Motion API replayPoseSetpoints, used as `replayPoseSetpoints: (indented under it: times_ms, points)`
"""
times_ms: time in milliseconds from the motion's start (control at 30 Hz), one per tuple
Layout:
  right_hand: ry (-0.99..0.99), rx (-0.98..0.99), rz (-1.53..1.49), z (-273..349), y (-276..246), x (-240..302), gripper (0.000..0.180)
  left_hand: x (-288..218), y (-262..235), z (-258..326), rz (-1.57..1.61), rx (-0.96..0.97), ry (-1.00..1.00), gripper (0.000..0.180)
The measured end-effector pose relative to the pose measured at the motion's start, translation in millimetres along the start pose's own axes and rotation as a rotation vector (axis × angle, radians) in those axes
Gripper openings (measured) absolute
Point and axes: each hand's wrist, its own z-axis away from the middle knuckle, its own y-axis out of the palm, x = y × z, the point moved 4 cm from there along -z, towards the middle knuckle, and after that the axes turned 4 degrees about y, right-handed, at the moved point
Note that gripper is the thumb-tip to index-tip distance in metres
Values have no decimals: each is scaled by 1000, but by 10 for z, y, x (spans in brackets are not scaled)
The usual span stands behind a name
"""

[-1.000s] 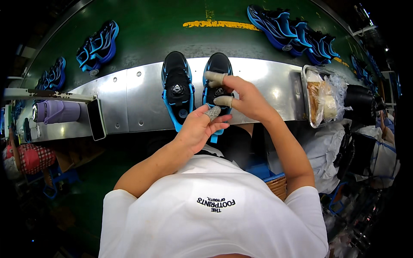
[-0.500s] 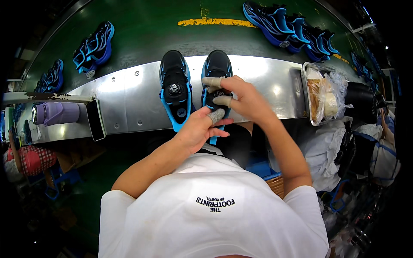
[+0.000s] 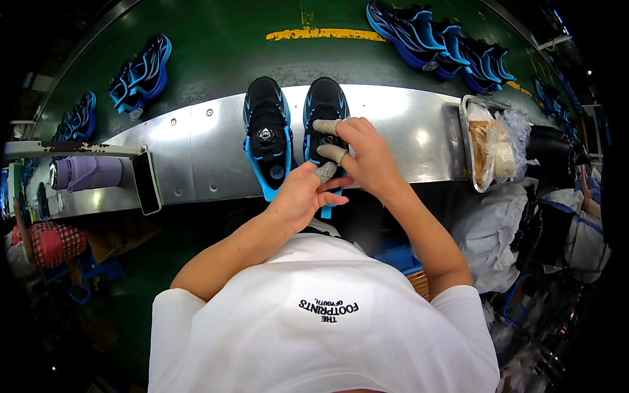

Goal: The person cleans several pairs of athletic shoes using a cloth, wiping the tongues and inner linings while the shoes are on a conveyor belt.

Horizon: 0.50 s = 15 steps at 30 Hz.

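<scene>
Two black sneakers with bright blue trim stand side by side at the metal ledge, toes pointing away from me. The left sneaker (image 3: pixel 265 108) has a round dial on its tongue and is untouched. On the right sneaker (image 3: pixel 325 101), my left hand (image 3: pixel 301 198) grips the heel end, its thumb in a grey finger cover and its other fingers below. My right hand (image 3: pixel 367 152) is closed on the same shoe from the right, two fingers in beige covers pressing over the tongue. These fingers hide most of its dial area. A blue pull loop (image 3: pixel 326 211) hangs below the heel.
The metal ledge (image 3: pixel 393 131) borders a green conveyor belt (image 3: pixel 216 39) carrying more sneakers (image 3: pixel 141 75) at left and several (image 3: pixel 419 39) at right. A purple bottle (image 3: pixel 95 172) and a phone (image 3: pixel 146 183) sit left; a tray with plastic-wrapped items (image 3: pixel 466 144) sits right.
The right sneaker has shifted slightly left, closer to the other one. My right hand has moved a little left and toward me over the tongue. My left hand keeps nearly the same place.
</scene>
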Motion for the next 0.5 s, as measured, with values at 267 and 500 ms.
replayPoseSetpoints:
  times_ms: [267,500]
  points:
    - [-9,167,-289,-85,-40,-66,45,25,35,-3,3,-16,6,24]
    - [-14,-92,-34,-38,28,-34,40,28,17,-10,28,30,23,29]
